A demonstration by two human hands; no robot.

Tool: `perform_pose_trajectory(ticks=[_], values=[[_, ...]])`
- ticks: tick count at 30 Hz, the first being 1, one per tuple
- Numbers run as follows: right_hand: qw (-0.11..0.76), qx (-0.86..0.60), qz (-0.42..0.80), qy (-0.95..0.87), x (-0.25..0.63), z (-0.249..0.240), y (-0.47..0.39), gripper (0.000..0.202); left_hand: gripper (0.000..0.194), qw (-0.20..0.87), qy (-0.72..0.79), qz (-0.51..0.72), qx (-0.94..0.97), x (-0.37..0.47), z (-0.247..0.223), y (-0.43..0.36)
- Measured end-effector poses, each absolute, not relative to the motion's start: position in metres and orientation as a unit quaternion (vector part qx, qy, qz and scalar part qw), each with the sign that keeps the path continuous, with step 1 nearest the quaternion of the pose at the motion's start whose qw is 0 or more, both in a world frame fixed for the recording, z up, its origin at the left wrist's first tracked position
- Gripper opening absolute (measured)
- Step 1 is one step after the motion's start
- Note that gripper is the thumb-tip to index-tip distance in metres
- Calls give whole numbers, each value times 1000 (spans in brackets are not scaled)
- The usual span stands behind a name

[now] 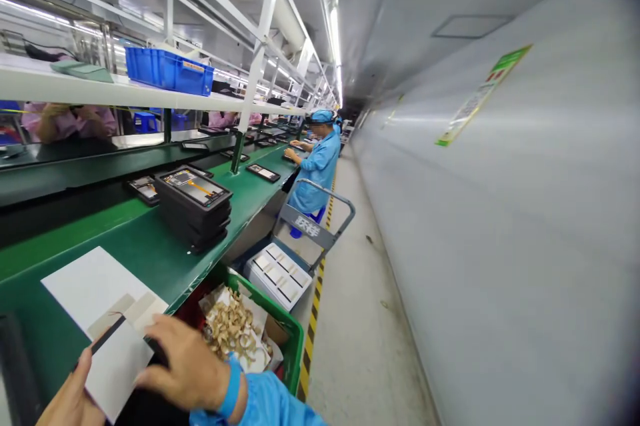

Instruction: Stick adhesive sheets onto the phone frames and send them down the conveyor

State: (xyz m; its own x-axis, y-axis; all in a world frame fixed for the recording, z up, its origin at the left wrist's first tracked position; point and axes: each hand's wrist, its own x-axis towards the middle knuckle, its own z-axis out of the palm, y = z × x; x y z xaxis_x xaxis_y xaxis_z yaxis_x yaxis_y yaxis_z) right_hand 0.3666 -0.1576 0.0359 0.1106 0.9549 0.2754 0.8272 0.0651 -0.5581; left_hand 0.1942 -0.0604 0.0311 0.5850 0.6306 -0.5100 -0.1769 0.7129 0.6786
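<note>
So the person's left hand (70,399) has the white flat piece (117,369) pinched, thumb along one edge, with a dark strip (109,336) across its far end. The right hand (193,359), blue wristband (231,386) and all, is right over the other side of it, fingertips at a pale flap (146,309), thumb spread away from the fingers. It's a bit blurry, so can't tell if that hand is actually gripping anything. Just beyond both hands there's a white sheet (90,283) on the green bench (135,233), and farther out a stack of dark tablet-like units (193,213). Right of the right hand: a green bin (295,353) with curly tan scraps (230,326) in it.
</note>
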Motion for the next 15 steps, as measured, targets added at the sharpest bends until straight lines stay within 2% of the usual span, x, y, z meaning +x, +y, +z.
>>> perform_pose_trajectory(ticks=[1, 3, 6, 8, 11, 13, 15], values=[[311, -619, 120, -711, 349, 45, -147, 68, 94, 836, 396, 242, 294, 193, 35, -61], [282, -550, 155, -770, 322, 60, -127, 71, 93, 821, 407, 252, 312, 184, 41, -60], [263, -521, 183, -791, 301, 74, -110, 50, 82, 775, 412, 327, 350, 157, 47, -59], [303, -538, 199, -761, 294, 76, -107, 36, 71, 727, 429, 400, 357, 133, 48, -58], [402, -559, 300, -660, 288, 66, -99, 24, 67, 647, 495, 453, 362, 96, 45, -55], [441, -521, 414, -602, 280, 50, -90, 24, 65, 662, 498, 429, 361, 74, 42, -54], [445, -465, 518, -563, 268, 33, -82, 30, 56, 711, 460, 407, 342, 58, 37, -55]])
